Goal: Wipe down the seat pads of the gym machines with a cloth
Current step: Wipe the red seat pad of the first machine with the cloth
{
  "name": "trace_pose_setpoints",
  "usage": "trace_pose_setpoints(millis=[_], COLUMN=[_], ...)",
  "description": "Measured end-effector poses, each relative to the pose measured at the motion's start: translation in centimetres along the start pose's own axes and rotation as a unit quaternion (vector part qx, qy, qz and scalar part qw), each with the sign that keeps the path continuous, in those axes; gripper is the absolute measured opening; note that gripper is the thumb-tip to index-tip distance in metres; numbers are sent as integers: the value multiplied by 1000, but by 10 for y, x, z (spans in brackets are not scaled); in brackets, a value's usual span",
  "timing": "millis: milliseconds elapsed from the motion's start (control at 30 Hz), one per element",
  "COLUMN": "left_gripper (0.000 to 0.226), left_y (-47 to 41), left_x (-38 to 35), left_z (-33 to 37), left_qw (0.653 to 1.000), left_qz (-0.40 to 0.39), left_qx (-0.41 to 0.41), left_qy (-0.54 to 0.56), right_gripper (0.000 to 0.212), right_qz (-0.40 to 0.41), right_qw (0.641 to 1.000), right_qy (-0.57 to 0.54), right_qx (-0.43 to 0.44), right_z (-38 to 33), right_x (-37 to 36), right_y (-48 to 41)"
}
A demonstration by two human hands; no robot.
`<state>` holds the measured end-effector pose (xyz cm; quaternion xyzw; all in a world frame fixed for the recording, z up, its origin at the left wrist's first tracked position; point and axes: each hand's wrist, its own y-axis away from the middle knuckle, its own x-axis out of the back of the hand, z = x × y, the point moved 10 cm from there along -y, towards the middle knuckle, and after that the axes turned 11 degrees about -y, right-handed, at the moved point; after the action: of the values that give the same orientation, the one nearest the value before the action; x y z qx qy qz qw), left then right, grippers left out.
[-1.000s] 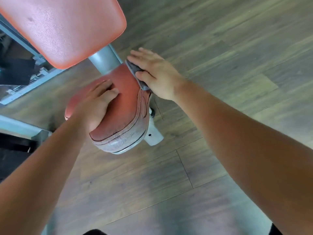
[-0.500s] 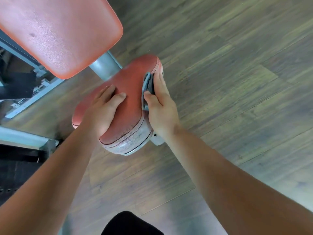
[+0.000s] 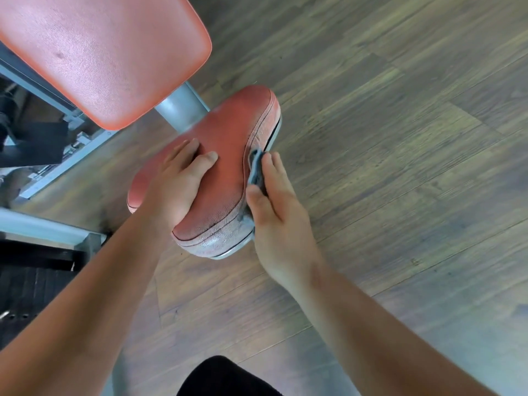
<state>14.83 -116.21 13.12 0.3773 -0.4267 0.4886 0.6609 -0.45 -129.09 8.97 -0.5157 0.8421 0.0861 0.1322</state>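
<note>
A worn red seat pad [image 3: 231, 132] sits on a grey post at the middle of the view, its near rim cracked and pale. My left hand [image 3: 177, 190] lies flat on top of the pad with fingers spread, holding nothing. My right hand [image 3: 274, 207] presses a small grey-blue cloth [image 3: 255, 167] against the pad's right side edge. Most of the cloth is hidden under my palm and fingers.
A larger red back pad [image 3: 100, 52] hangs over the upper left. A grey support tube [image 3: 183, 107] joins it to the seat. Grey machine frame rails [image 3: 43, 227] and dark parts lie at the left. Wood-plank floor [image 3: 400, 138] spreads to the right and below.
My right hand has slid the cloth from the seat's far end down along its right side toward the near end. My left hand has stayed on top of the pad.
</note>
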Motion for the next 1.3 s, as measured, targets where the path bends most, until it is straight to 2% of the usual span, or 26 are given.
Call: trace_pose_setpoints(millis=[133, 200, 300, 367, 433, 500, 667, 800, 867, 1067, 1200, 1300], left_gripper=[59, 59, 59, 58, 58, 57, 60, 61, 61, 60, 59, 59], left_y=[0, 1, 0, 1, 0, 0, 0, 1, 1, 3, 5, 6], left_x=[-1, -1, 0, -1, -1, -2, -1, -2, -2, 0, 0, 2], left_z=[1, 0, 0, 1, 3, 3, -1, 2, 3, 3, 6, 7], left_qw=[1000, 1000, 1000, 1000, 1000, 1000, 1000, 1000, 1000, 1000, 1000, 1000], left_qz=[-3, -5, -4, -7, -7, -7, -10, -17, -15, -15, -15, -12], left_qx=[4, 5, 5, 7, 5, 5, 11, 9, 11, 19, 20, 19], left_qy=[-3, 2, 9, 7, -1, -3, 5, -14, -12, -15, -15, -15], right_gripper=[57, 61, 62, 61, 64, 68, 69, 69, 71, 65, 65, 63], right_qz=[18, 22, -17, -10, -2, 21, -50, -3, 14, -38, -37, -21], right_qw=[1000, 999, 999, 1000, 998, 998, 996, 999, 999, 999, 997, 999], right_qy=[-13, -38, -46, -2, 55, 64, -61, 30, 36, -33, 66, 31], right_qx=[-20, -27, 5, 21, 3, -14, -32, -27, -33, -9, -13, -26], right_z=[3, 6, 6, 4, 2, 2, 18, 9, 5, 13, 5, 3], right_x=[8, 2, -4, 3, 8, 11, -7, 9, 11, -2, 4, 1], right_y=[-59, -50, -9, -34, -86, -108, -20, -87, -111, -21, -80, -69])
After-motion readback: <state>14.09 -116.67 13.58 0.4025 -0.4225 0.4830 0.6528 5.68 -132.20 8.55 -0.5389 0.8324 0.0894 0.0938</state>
